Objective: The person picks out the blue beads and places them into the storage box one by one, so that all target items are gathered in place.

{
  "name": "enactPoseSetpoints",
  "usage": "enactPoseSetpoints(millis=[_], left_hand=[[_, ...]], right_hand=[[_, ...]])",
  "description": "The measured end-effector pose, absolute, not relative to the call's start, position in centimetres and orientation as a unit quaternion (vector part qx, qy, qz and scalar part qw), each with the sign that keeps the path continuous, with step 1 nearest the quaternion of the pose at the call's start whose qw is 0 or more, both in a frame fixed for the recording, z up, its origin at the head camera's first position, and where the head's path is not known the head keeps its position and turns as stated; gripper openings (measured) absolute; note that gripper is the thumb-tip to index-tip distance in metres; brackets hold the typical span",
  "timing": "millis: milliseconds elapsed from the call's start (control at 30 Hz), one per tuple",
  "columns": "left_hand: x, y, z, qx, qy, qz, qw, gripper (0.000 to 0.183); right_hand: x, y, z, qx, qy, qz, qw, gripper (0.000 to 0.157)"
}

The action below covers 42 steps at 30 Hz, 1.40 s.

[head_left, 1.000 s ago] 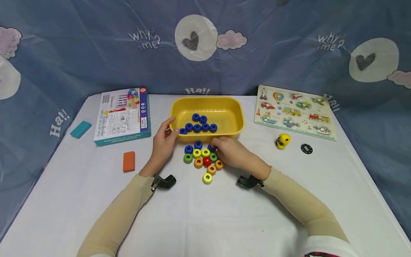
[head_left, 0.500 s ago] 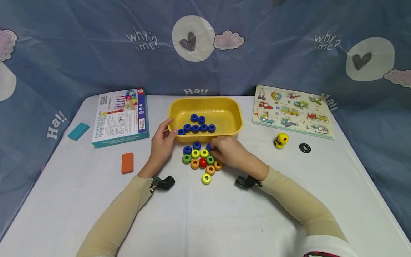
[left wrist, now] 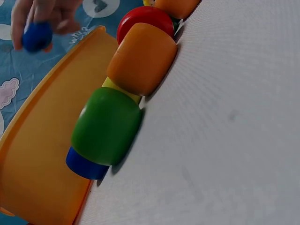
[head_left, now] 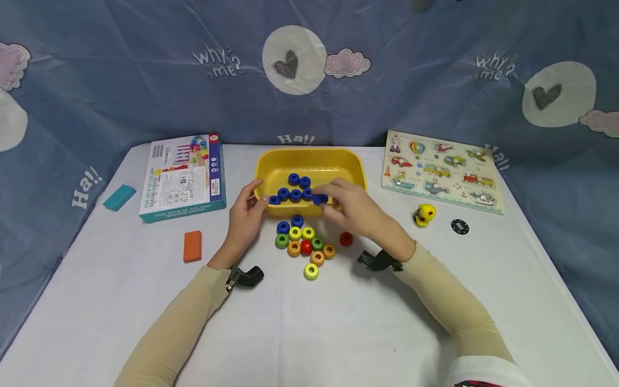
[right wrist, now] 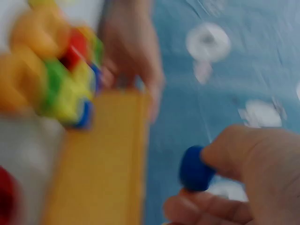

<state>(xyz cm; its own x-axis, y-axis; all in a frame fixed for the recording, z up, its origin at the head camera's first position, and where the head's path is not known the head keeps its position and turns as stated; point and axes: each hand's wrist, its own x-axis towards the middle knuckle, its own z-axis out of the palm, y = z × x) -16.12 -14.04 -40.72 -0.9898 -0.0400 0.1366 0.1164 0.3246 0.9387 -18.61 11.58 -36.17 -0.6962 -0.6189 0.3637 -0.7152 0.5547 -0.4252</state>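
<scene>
My left hand (head_left: 245, 217) grips the left end of a yellow plastic tray (head_left: 355, 171), with its thumb at the front left corner. Several blue beads (head_left: 295, 196) lie inside the tray. Between thumb and fingers, my right hand (head_left: 355, 209) pinches a blue bead (right wrist: 196, 168) above the tray's front wall. The left wrist view also shows this held bead (left wrist: 37, 36), clear of the tray. In front of the tray sits a cluster of blue, yellow, green, orange and red beads, among them a green bead (left wrist: 107, 126) and an orange bead (left wrist: 142, 59).
A single red bead (head_left: 346, 239) lies right of the cluster. To the left are a toy box (head_left: 184, 177), a teal block (head_left: 119, 198) and an orange block (head_left: 193, 246). On the right are a picture puzzle board (head_left: 442, 171), a yellow duck (head_left: 424, 214) and a black chip (head_left: 460, 227).
My right hand has lifted a blue bead from the table and carried it up over the tray's front wall. The red bead at right has come into sight. The left hand stays on the tray.
</scene>
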Motion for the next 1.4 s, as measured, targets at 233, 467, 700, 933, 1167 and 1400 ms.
enactPoseSetpoints(millis=[233,467,700,933,1167,1400], left_hand=[[-16.2,-14.3,-40.7,-0.019,-0.812,-0.580,0.061,0.045],[-16.0,-14.0,-40.6,-0.021,-0.813,-0.579,0.063,0.045],[-16.5,-14.1,-41.2,-0.028,-0.817,-0.571,0.075,0.044],[-17.7,-14.7,-43.8,-0.031,-0.811,-0.578,0.082,0.045],[-17.8,-14.9,-44.1,-0.034,-0.810,-0.578,0.091,0.045],[-17.8,-14.8,-44.1,-0.035,-0.806,-0.583,0.093,0.044]], right_hand=[[-24.4,10.8,-36.0,0.247,-0.938,0.241,-0.008,0.033],[-26.8,9.4,-38.4,0.225,-0.945,0.204,-0.122,0.037],[-26.9,9.4,-38.6,0.228,-0.931,0.254,-0.131,0.042],[-27.0,9.4,-38.7,0.227,-0.930,0.256,-0.137,0.042],[-26.5,9.6,-38.3,0.235,-0.928,0.266,-0.113,0.040],[-21.8,10.2,-35.2,0.347,-0.873,0.342,0.014,0.028]])
